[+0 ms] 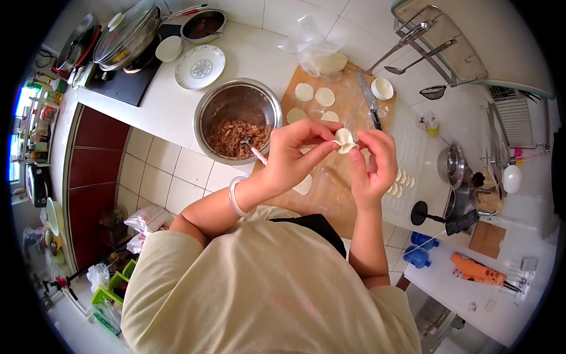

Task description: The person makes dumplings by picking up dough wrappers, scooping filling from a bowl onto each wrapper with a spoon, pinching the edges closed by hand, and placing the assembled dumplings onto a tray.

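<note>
Over the wooden board, a dumpling is pinched between my two hands, its pale dough folded and partly closed. Thumb and fingers of my left hand press its left edge. On the opposite side, my right hand grips it with thumb and forefinger. Left of my hands stands a steel bowl of brown minced filling, with a spoon resting in it. Round dough wrappers lie on the floured board. A rolling pin lies below my hands, partly hard to make out.
A knife lies on the board's far right near a small white bowl. Rows of folded dumplings sit to the right. A patterned plate stands beyond the steel bowl, and a lidded pan is on the stove.
</note>
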The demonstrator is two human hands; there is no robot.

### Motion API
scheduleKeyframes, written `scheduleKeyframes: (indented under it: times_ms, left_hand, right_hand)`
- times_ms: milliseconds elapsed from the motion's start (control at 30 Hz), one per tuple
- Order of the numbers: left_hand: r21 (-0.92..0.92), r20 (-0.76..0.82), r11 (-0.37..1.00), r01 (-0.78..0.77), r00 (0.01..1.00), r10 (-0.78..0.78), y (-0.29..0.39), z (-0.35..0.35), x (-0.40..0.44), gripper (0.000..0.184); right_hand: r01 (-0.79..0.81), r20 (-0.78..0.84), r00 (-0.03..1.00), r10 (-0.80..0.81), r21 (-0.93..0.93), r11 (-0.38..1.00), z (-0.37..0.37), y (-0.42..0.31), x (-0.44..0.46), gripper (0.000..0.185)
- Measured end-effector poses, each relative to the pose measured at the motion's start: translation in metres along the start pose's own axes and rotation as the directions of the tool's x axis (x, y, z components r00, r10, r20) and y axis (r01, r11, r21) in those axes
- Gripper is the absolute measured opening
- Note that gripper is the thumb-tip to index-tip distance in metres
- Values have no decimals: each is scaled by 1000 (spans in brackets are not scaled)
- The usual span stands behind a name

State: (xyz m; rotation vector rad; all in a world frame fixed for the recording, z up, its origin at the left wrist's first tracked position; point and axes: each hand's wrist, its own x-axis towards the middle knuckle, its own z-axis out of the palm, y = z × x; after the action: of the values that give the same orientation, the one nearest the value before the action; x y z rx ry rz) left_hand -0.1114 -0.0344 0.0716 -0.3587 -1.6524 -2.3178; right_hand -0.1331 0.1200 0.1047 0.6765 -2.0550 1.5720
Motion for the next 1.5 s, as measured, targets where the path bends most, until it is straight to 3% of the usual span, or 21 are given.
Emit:
scheduleKeyframes:
  times_ms: [67,167,200,267,500,667,700,867,933,1000,1067,1133,1200,1233,1300,1367,1500]
  left_hand:
    - [154,19,984,-94,996,93,0,-1,2,11]
    - [290,97,956,-51,995,24,5,-6,3,12]
    - [289,96,956,-50,995,23,6,-5,3,12]
    - [184,58,978,94,993,-106,7,-1,4,13]
    - [255,170,967,13,984,-58,-5,0,7,17]
    - [212,85,950,229,964,-251,-31,7,4,8]
    - [129,92,941,312,941,-325,-42,8,2,10]
    - [138,119,923,359,919,-375,-98,11,-2,14]
    - [214,123,810,546,808,-577,-118,10,4,18]
    - [224,58,823,522,836,-546,-133,11,3,21]
    - [237,-7,836,496,861,-509,-139,8,3,23]
    - [243,12,869,431,894,-447,-139,-2,-3,26]
    - [246,61,826,508,842,-536,-128,-16,-9,21]
    - [218,66,817,535,827,-559,-128,-23,-17,19]
    - [189,69,805,563,810,-582,-124,-35,-31,18]
    - [96,55,742,663,741,-669,-117,-42,-39,15]
    - [83,14,709,700,711,-703,-110,-50,-44,14]
  right_hand:
    - [75,173,983,-54,-122,990,-4,1,3,19]
    - [29,153,988,-10,-123,992,-5,4,-1,14]
    - [28,154,988,-9,-123,992,-5,5,-2,14]
    - [-9,129,991,27,-144,990,-6,8,-6,14]
    - [14,114,993,6,-177,984,-9,19,-12,14]
    - [-190,173,962,212,-132,973,-16,32,-23,16]
    - [-235,173,950,260,-150,960,-18,39,-28,15]
    - [-450,215,864,455,-74,890,-29,81,-46,12]
    - [-615,278,744,607,-68,785,-38,117,-53,10]
    - [-791,258,590,765,-6,612,-45,163,-50,10]
    - [-777,151,626,765,29,629,-58,232,-40,11]
    - [-713,45,694,718,-91,695,-80,301,-23,11]
    - [-694,-155,718,678,-233,681,-100,336,2,10]
    - [-692,-157,720,676,-236,682,-112,359,10,10]
    - [-569,-272,821,502,-469,675,-132,399,16,10]
    - [-554,-254,824,506,-548,627,-135,408,24,10]
    - [-464,-223,853,473,-738,489,-136,428,25,12]
